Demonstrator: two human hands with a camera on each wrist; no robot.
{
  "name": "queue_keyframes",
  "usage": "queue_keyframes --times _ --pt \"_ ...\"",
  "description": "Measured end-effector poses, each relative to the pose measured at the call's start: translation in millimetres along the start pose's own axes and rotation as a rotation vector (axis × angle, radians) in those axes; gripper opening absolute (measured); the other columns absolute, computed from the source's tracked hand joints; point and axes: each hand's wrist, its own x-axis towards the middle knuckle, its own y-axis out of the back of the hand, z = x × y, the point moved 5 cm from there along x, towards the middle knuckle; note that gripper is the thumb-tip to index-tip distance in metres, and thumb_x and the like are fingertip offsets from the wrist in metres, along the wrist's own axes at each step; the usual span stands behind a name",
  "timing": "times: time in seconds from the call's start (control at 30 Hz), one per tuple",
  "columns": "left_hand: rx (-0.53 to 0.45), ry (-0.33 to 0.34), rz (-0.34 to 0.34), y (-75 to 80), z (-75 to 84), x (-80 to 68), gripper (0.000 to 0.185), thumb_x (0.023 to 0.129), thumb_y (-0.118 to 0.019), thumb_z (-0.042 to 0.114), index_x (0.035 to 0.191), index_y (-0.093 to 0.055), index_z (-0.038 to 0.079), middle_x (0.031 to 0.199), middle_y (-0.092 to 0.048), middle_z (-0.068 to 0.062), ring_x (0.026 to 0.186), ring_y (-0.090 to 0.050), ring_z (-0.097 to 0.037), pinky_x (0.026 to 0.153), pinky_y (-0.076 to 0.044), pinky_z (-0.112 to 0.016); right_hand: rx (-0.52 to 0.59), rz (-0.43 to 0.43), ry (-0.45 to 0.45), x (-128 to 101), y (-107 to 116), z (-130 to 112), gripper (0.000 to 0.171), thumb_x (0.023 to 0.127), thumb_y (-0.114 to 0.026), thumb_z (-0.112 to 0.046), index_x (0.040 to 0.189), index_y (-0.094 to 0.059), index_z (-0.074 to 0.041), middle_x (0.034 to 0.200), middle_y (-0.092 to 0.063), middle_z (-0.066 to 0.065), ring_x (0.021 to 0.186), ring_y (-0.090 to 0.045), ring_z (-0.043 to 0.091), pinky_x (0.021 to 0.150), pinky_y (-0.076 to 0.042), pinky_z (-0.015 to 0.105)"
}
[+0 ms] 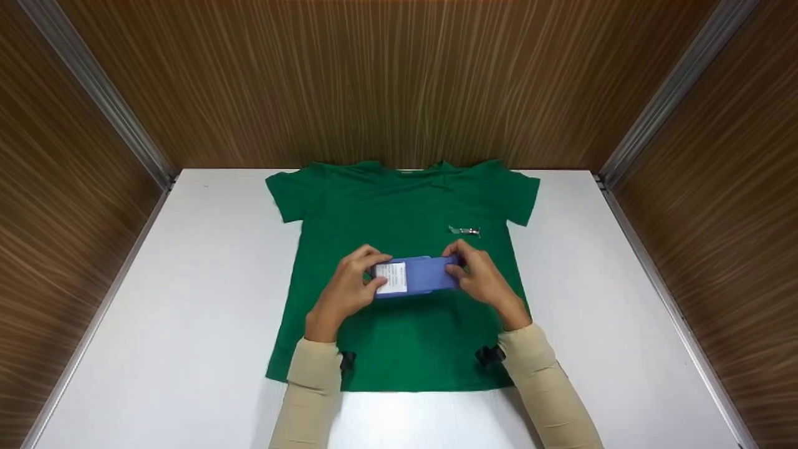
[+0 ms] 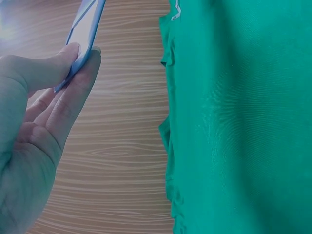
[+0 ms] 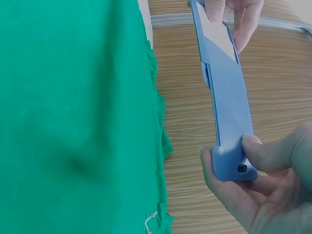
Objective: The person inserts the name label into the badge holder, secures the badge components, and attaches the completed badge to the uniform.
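Over the middle of a green T-shirt (image 1: 386, 343), both hands hold a flat blue plastic badge holder (image 1: 430, 273). Its left part shows a white printed card (image 1: 391, 277), and its two halves look slid partly apart. My left hand (image 1: 346, 284) pinches the card end between thumb and fingers; in the left wrist view the left thumb (image 2: 63, 56) presses the white face. At the other end, my right hand (image 1: 477, 274) grips the edge with thumb and fingers. The right wrist view shows a small slot (image 3: 242, 168) in that end, by the right thumb.
A small clear strap clip with metal parts (image 1: 466, 231) lies on the shirt's upper right chest. The shirt is spread flat on a white table (image 1: 187, 299), neck away from me. Wood-grain panels (image 1: 399, 81) enclose the back and both sides.
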Motion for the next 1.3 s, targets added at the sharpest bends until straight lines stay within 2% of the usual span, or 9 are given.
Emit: queue_keyframes --times 0.6,1.0,1.3 --pt "0.016 -0.019 -0.007 -4.4 1.3 1.4 0.031 0.095 -0.072 0.004 0.126 -0.071 0.002 0.119 -0.065 -0.013 0.103 -0.063 -0.025 0.094 -0.057 -0.046 -0.026 0.007 0.025 -1.2 -5.4 -6.8 0.011 0.1 -0.061 0.003 0.11 -0.061 -0.001 0.094 -0.067 0.017 0.079 -0.056 0.018 0.07 -0.047 0.026" --pt "0.021 -0.03 -0.005 -4.6 1.7 1.3 0.031 0.095 -0.072 0.003 0.126 -0.072 0.002 0.118 -0.066 -0.013 0.101 -0.063 -0.024 0.093 -0.057 -0.045 -0.023 -0.003 0.019 -1.0 -7.4 -8.5 0.01 0.101 -0.06 0.001 0.111 -0.061 -0.001 0.097 -0.067 0.017 0.081 -0.057 0.018 0.071 -0.048 0.026" --pt "0.008 -0.025 0.004 -2.1 -0.6 -0.1 0.032 0.096 -0.071 0.004 0.128 -0.071 0.003 0.12 -0.065 -0.014 0.103 -0.063 -0.024 0.091 -0.058 -0.045 -0.024 -0.003 0.037 -1.4 -3.4 -9.0 0.014 0.101 -0.063 -0.002 0.114 -0.063 -0.003 0.103 -0.069 0.017 0.086 -0.06 0.021 0.079 -0.051 0.034"
